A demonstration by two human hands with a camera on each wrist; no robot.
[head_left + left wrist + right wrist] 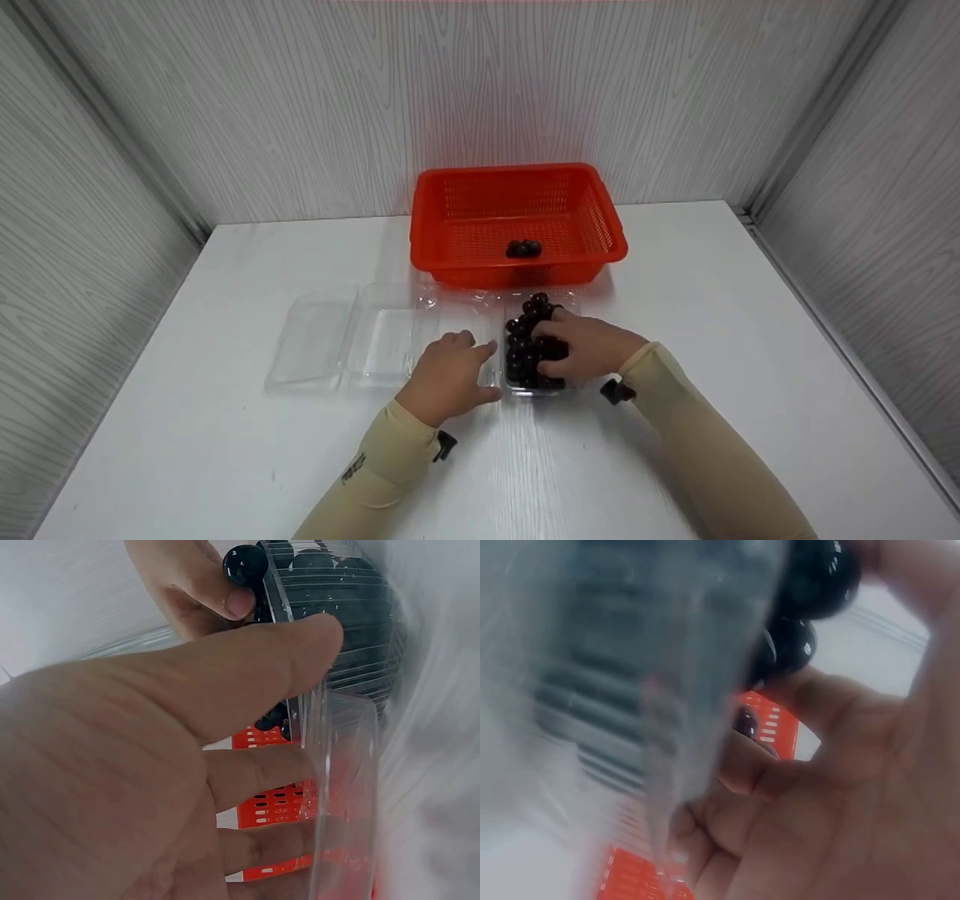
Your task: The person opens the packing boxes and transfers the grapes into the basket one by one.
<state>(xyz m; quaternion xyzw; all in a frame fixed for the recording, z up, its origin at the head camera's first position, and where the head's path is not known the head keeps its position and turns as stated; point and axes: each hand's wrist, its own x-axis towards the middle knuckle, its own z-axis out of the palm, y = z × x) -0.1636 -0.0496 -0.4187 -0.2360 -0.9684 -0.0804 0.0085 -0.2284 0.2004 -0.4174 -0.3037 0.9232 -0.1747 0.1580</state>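
Dark, glossy grapes point(523, 358) fill one half of a clear plastic clamshell box point(525, 391) in the middle of the table. From the right, my right hand point(592, 346) holds the grapes on top, thumb at the near side and curled fingers at the far side. The right wrist view shows its fingers against round grapes point(821, 577), beside the blurred box wall. My left hand point(448, 379) lies over the box's clear lid half point(465, 311), fingers spread. In the left wrist view its thumb point(300, 652) extends along the ribbed box side.
Behind the box stands a red plastic basket point(517, 274), with a small cluster of grapes point(523, 248) on its floor. Another clear clamshell box point(315, 341) lies unfolded to the left of my left hand. A pale wood-grain wall point(300, 112) rises behind the table.
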